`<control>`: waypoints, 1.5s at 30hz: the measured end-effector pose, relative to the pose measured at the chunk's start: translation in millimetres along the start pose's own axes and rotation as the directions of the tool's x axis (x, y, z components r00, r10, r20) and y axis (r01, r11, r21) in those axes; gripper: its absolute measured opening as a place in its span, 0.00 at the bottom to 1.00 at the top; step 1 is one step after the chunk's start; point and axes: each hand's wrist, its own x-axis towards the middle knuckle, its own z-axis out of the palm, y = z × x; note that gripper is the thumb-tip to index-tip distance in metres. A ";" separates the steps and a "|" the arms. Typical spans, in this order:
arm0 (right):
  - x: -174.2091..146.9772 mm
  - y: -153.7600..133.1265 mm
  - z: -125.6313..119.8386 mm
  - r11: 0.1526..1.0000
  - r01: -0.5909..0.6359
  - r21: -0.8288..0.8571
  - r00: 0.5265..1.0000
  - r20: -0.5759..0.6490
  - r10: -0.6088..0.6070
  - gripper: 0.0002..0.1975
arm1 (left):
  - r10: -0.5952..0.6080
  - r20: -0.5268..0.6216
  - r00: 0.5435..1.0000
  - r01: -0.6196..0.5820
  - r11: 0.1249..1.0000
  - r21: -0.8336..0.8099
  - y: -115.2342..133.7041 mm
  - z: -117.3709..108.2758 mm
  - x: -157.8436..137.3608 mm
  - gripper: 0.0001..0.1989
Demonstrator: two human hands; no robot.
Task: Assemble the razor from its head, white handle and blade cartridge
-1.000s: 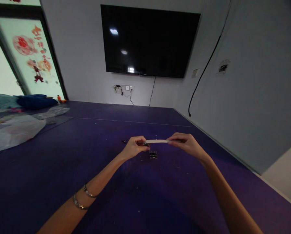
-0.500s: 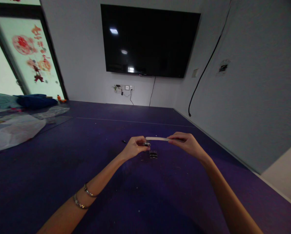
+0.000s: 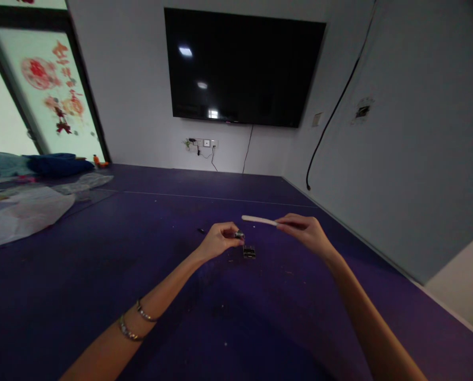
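My left hand (image 3: 221, 239) is closed, its thumb and fingertips pinching a small silvery, round-ended metal piece (image 3: 239, 234) whose exact kind I cannot make out. To its right, my right hand (image 3: 305, 232) grips one end of a pale, flat, slightly curved stick (image 3: 258, 219) with a rounded tip. The stick's free end points left, just above the metal piece and apart from it. Below the left fingertips, a small dark, squarish part (image 3: 249, 252) with light edges lies on the purple surface (image 3: 260, 317).
A short black object (image 3: 201, 230) lies left of my left hand. Plastic sheeting (image 3: 30, 211) and folded cloths (image 3: 60, 164) are at the far left. A black cable (image 3: 334, 111) hangs down the right wall, and a large screen (image 3: 244, 69) is mounted ahead.
The stick's free end has risen and shifted slightly right, off the metal piece. My right hand has moved a little with it. My left hand stays almost still.
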 end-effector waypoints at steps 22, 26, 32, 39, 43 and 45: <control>3.5 -10.0 49.2 0.689 -0.195 0.698 0.948 -0.045 0.314 0.14 | -0.014 -0.143 0.990 -0.002 0.994 -0.110 -6.2 5.7 1.5 0.14; -0.2 -14.8 67.1 0.585 -0.283 0.760 0.943 0.111 0.312 0.14 | -0.040 -0.192 0.981 0.016 0.992 -0.124 -10.8 7.6 1.1 0.14; -17.4 -17.7 86.7 0.451 -0.384 0.806 0.900 0.219 0.376 0.14 | -0.057 -0.261 0.964 0.021 0.990 -0.140 -14.4 8.1 3.9 0.22; -40.2 -19.0 101.6 0.420 -0.416 0.806 0.863 0.205 0.462 0.15 | -0.030 -0.269 0.963 -0.013 0.987 -0.157 -20.4 7.5 5.8 0.23; -45.9 -25.1 108.3 0.435 -0.410 0.802 0.868 0.196 0.456 0.15 | 0.014 -0.240 0.971 -0.043 0.992 -0.117 -25.4 8.6 6.4 0.20; -50.4 -29.0 113.3 0.427 -0.421 0.800 0.863 0.208 0.460 0.16 | 0.028 -0.232 0.972 -0.051 0.994 -0.094 -26.6 9.0 6.8 0.19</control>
